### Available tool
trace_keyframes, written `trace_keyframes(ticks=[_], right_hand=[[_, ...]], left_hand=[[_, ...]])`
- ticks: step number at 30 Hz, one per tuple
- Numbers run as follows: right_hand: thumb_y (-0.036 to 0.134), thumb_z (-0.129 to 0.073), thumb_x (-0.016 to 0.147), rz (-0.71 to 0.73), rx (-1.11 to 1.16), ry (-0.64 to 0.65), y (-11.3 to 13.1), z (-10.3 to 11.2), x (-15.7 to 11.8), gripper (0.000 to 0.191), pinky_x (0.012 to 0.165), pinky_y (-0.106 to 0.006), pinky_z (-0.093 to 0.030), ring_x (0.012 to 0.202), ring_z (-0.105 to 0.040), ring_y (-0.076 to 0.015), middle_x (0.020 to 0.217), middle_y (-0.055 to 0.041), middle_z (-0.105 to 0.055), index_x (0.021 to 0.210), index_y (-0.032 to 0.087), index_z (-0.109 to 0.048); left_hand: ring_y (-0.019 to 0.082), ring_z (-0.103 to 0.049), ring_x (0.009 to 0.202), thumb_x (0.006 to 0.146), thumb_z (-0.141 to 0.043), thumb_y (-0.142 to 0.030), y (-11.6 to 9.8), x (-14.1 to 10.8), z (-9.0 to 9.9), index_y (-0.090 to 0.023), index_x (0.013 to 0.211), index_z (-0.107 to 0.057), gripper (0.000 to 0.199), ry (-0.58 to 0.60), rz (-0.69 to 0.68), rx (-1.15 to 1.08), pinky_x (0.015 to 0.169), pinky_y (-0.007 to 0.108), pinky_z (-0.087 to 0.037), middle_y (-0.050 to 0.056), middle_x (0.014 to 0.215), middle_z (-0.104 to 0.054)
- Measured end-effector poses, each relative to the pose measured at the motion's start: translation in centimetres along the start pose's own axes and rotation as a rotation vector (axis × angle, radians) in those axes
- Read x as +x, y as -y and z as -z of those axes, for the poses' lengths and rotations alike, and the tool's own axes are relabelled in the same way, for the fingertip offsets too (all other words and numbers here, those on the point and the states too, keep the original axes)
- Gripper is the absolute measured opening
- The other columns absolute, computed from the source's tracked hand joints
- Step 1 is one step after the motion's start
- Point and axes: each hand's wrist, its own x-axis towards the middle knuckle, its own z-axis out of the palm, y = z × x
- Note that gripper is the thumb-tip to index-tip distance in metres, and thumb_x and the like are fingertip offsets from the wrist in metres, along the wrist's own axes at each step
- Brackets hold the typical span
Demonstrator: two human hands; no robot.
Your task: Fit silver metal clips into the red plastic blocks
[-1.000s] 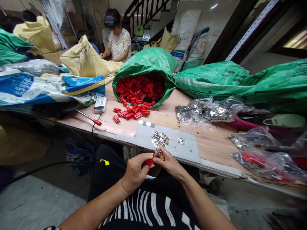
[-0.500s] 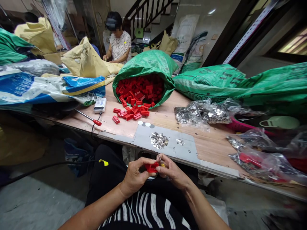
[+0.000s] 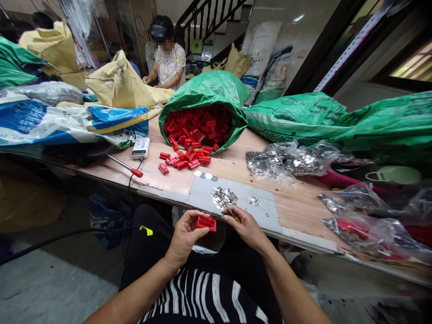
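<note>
My left hand (image 3: 186,234) pinches a red plastic part (image 3: 206,223) over my lap, just in front of the table edge. To its right, my right hand (image 3: 243,225) is closed round a thin tool with a yellow section (image 3: 235,219). Its fingertips are at the table edge, close to a pile of small silvery metal pieces (image 3: 224,198) on a grey mat (image 3: 202,193). A smaller heap of the same pieces (image 3: 254,201) lies to the right. Beyond the mat, loose red parts (image 3: 186,158) lie before the mouth of a green sack (image 3: 209,87) full of them.
A red-handled screwdriver (image 3: 137,173) and a white device (image 3: 141,147) with a cable lie left. Plastic bags of metal pieces (image 3: 303,159) and a pink basket (image 3: 337,178) stand right. Another person (image 3: 168,63) sits behind the sacks.
My hands have moved apart. The red part has shifted left and up with my left hand, while the tool in my right hand has left it and moved up towards the metal pile.
</note>
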Motion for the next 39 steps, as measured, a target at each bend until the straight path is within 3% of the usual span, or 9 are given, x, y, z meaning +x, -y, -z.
trace_keyframes(ticks=[3, 9, 15, 21, 31, 39], right_hand=[[0.034, -0.051, 0.087, 0.074, -0.331, -0.131, 0.5, 0.4, 1.3, 0.017, 0.071, -0.029, -0.042, 0.076, -0.055, -0.0165, 0.081, -0.0015, -0.062, 0.086, 0.020, -0.061], [0.022, -0.050, 0.087, 0.100, -0.707, -0.158, 2.2, -0.2, 3.6, 0.012, 0.071, -0.027, -0.041, 0.082, -0.058, -0.0171, 0.090, -0.0034, -0.064, 0.089, 0.021, -0.061], [0.024, -0.056, 0.087, 0.039, -0.927, -0.117, 2.8, -0.9, 5.7, 0.008, 0.069, -0.027, -0.039, 0.083, -0.059, -0.0186, 0.092, -0.0056, -0.064, 0.087, 0.021, -0.062], [0.024, -0.057, 0.086, 0.010, -0.933, -0.057, 2.8, -0.8, 6.6, 0.006, 0.065, -0.027, -0.036, 0.081, -0.059, -0.0185, 0.089, -0.0049, -0.065, 0.083, 0.021, -0.062], [0.022, -0.050, 0.087, 0.007, -0.693, -0.052, 3.2, 0.2, 6.4, 0.005, 0.064, -0.025, -0.037, 0.071, -0.058, -0.0156, 0.080, -0.0017, -0.066, 0.085, 0.021, -0.055], [0.017, -0.052, 0.086, 0.072, -0.674, 0.030, 2.8, -0.9, 6.7, 0.009, 0.074, -0.025, -0.042, 0.091, -0.064, -0.0177, 0.100, -0.0044, -0.070, 0.092, 0.021, -0.058]], left_hand=[[0.016, -0.066, 0.094, 0.069, -0.074, -0.016, 0.2, 0.3, 0.4, -0.018, 0.100, -0.060, 0.034, -0.042, -0.003, 0.000, 0.088, 0.029, -0.052, 0.005, 0.103, -0.070], [0.014, -0.065, 0.091, 0.070, -0.074, -0.018, 0.2, 0.4, 0.5, -0.019, 0.103, -0.060, 0.035, -0.072, 0.010, 0.010, 0.087, 0.028, -0.051, 0.003, 0.101, -0.069], [0.016, -0.066, 0.091, 0.069, -0.075, -0.020, 0.2, 0.6, 0.7, -0.018, 0.103, -0.060, 0.037, -0.088, 0.013, 0.031, 0.087, 0.031, -0.052, 0.005, 0.102, -0.069], [0.017, -0.066, 0.090, 0.069, -0.075, -0.021, 0.3, 0.7, 0.9, -0.018, 0.102, -0.061, 0.036, -0.102, 0.005, 0.044, 0.087, 0.032, -0.052, 0.006, 0.101, -0.069], [0.012, -0.064, 0.089, 0.070, -0.075, -0.018, 0.2, 1.0, 0.8, -0.020, 0.102, -0.059, 0.036, -0.094, 0.018, -0.013, 0.086, 0.026, -0.050, 0.001, 0.097, -0.069], [0.014, -0.065, 0.087, 0.067, -0.076, -0.019, 0.3, 1.0, 0.7, -0.019, 0.100, -0.061, 0.036, -0.108, 0.012, -0.015, 0.084, 0.027, -0.051, 0.002, 0.096, -0.069]])
